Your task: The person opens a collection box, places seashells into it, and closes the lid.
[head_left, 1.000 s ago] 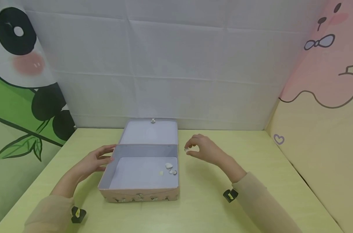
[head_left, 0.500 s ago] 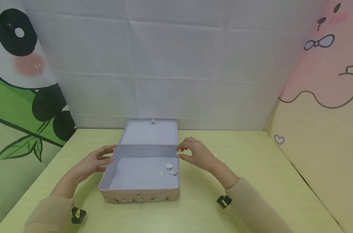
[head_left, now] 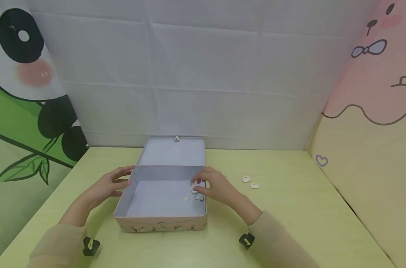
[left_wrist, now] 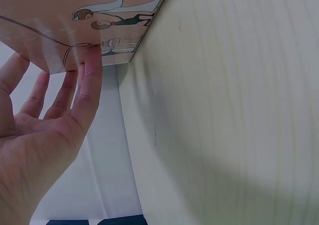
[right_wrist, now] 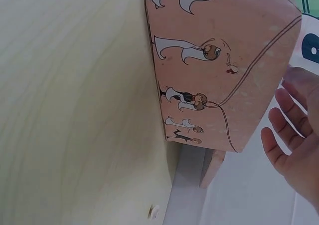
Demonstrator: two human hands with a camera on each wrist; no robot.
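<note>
Seeing the left hand (head_left: pixel 109 183), fingers spread, seemingly steady the box (head_left: pixel 162 225), I can't tell if the half-curled right hand (head_left: pixel 216 186) holds anything.

A pale yellow table (head_left: pixel 323 208) carries an open box (head_left: pixel 160 225) and small white pieces (head_left: pixel 246 179).

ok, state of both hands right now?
Left hand: open, touching the box.
Right hand: over the box; can't tell if it's holding anything.
</note>
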